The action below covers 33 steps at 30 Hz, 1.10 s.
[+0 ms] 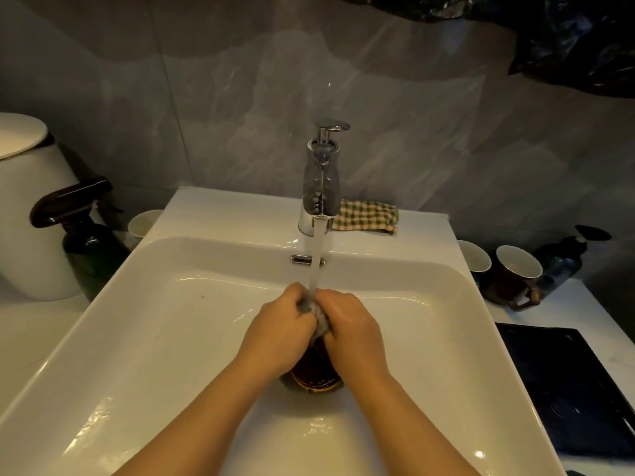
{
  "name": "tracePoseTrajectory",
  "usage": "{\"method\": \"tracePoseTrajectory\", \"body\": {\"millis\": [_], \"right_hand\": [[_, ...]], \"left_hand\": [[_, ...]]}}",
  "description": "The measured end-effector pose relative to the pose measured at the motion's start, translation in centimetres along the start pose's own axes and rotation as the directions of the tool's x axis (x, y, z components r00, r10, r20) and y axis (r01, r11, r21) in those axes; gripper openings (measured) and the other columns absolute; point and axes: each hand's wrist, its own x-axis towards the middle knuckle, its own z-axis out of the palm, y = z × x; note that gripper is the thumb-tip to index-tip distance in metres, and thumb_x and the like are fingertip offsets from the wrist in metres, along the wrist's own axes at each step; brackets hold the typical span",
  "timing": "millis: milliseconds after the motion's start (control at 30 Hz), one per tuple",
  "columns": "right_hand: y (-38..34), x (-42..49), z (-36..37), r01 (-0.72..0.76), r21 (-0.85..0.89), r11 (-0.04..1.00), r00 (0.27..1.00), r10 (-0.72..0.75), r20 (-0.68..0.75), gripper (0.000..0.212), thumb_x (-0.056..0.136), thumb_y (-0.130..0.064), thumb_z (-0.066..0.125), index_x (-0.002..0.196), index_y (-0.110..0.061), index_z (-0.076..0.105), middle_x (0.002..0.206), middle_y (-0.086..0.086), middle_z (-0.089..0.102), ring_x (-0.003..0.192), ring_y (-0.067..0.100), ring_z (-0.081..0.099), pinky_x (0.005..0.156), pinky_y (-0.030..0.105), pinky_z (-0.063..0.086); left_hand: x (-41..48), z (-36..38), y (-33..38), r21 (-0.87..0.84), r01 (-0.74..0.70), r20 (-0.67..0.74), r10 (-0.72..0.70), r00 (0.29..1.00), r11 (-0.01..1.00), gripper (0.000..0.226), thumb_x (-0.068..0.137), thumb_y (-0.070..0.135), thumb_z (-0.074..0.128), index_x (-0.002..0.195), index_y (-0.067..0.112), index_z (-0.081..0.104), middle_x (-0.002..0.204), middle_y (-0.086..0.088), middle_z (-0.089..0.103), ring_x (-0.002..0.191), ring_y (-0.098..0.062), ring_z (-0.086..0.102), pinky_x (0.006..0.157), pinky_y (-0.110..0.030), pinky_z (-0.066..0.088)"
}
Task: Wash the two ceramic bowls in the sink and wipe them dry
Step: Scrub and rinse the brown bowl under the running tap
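At the centre of the frame the left hand (278, 324) and right hand (350, 328) each gripped a wadded grey cloth (318, 316), fingers curled tight, under water running from the faucet (321, 187). Just below them a dark bowl (318, 379), mostly hidden, sat in the white sink (171, 321).
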Motion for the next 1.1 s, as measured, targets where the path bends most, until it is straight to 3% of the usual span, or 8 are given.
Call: {"method": "tracePoseTrajectory", "body": {"millis": [100, 200, 300, 533, 700, 900, 1000, 1100], "right_hand": [[-0.3, 0.3, 0.0, -0.284, 0.303, 0.910, 0.949, 0.312, -0.049, 0.024, 0.085, -0.011, 0.041, 0.091, -0.024, 0.061, 0.093, -0.003, 0.066, 0.086, 0.015, 0.059, 0.074, 0.029, 0.049], [-1.8, 1.2, 1.1, -0.623, 0.750, 0.221, 0.588, 0.764, 0.263, 0.033, 0.092, -0.002, 0.038, 0.074, -0.022, 0.057, 0.080, 0.012, 0.062, 0.072, 0.023, 0.059, 0.063, 0.028, 0.049], [-2.9, 1.3, 0.9, -0.550, 0.809, -0.208, 0.527, 0.665, 0.529, 0.024, 0.091, 0.001, 0.044, 0.083, -0.009, 0.065, 0.071, 0.017, 0.067, 0.064, 0.029, 0.064, 0.054, 0.031, 0.056], [-0.6, 1.1, -2.1, -0.402, 0.267, 0.876, 0.914, 0.400, 0.065, 0.030, 0.088, -0.004, 0.041, 0.107, -0.024, 0.055, 0.090, -0.002, 0.062, 0.086, 0.020, 0.058, 0.073, 0.031, 0.051], [-1.1, 0.7, -1.2, -0.369, 0.239, 0.898, 0.923, 0.384, -0.018, 0.039, 0.087, 0.001, 0.041, 0.115, -0.020, 0.057, 0.106, -0.002, 0.063, 0.098, 0.019, 0.058, 0.080, 0.024, 0.047], [-3.5, 0.9, 1.3, -0.576, 0.801, -0.164, 0.571, 0.621, 0.537, 0.025, 0.089, 0.003, 0.046, 0.082, -0.008, 0.068, 0.080, 0.015, 0.071, 0.075, 0.026, 0.067, 0.066, 0.035, 0.054], [-2.4, 1.0, 1.0, -0.671, 0.717, 0.188, 0.635, 0.646, 0.425, 0.015, 0.086, -0.004, 0.054, 0.089, -0.012, 0.067, 0.087, 0.010, 0.070, 0.089, 0.028, 0.067, 0.078, 0.037, 0.055], [-0.7, 1.4, -0.3, -0.619, 0.379, 0.688, 0.777, 0.609, 0.163, 0.019, 0.091, -0.014, 0.044, 0.105, -0.016, 0.057, 0.095, 0.003, 0.062, 0.092, 0.024, 0.060, 0.074, 0.031, 0.048]], "left_hand": [[0.0, 0.0, 0.3, -0.114, -0.014, -0.104, 0.002, 0.995, 0.993, 0.022, 0.083, 0.007, 0.047, 0.099, 0.022, 0.049, 0.079, 0.001, 0.059, 0.072, -0.015, 0.057, 0.057, -0.027, 0.043], [-0.2, 0.5, 0.8, -0.435, 0.036, -0.254, -0.160, 0.954, 0.900, 0.024, 0.085, 0.002, 0.047, 0.102, 0.019, 0.049, 0.080, 0.002, 0.057, 0.070, -0.011, 0.055, 0.056, -0.024, 0.044], [-0.2, 0.9, 0.7, -0.700, 0.121, -0.154, -0.314, 0.937, 0.704, 0.031, 0.083, 0.001, 0.050, 0.097, 0.029, 0.049, 0.087, -0.007, 0.060, 0.079, -0.023, 0.062, 0.070, -0.038, 0.054], [0.8, -0.4, 0.1, -0.391, 0.184, -0.013, -0.206, 0.979, 0.902, 0.027, 0.078, 0.006, 0.051, 0.095, 0.023, 0.060, 0.092, -0.009, 0.066, 0.089, -0.027, 0.060, 0.083, -0.043, 0.052], [0.0, 0.1, 0.6, -0.245, 0.065, -0.082, -0.087, 0.993, 0.967, 0.017, 0.082, 0.008, 0.049, 0.084, 0.022, 0.057, 0.080, 0.001, 0.061, 0.075, -0.013, 0.056, 0.058, -0.026, 0.040], [0.1, 1.2, 0.5, -0.818, 0.204, -0.068, -0.444, 0.894, 0.537, 0.033, 0.078, -0.003, 0.045, 0.104, 0.014, 0.055, 0.092, -0.017, 0.063, 0.084, -0.032, 0.062, 0.075, -0.042, 0.053], [0.3, 0.2, 0.1, -0.824, 0.267, 0.044, -0.413, 0.910, 0.500, 0.036, 0.075, -0.004, 0.046, 0.104, 0.017, 0.054, 0.091, -0.016, 0.061, 0.080, -0.030, 0.061, 0.069, -0.040, 0.052], [0.4, -0.8, 0.0, -0.462, 0.199, -0.057, -0.253, 0.966, 0.864, 0.039, 0.077, 0.004, 0.051, 0.105, 0.032, 0.050, 0.090, -0.007, 0.063, 0.081, -0.026, 0.061, 0.073, -0.041, 0.055]]}}
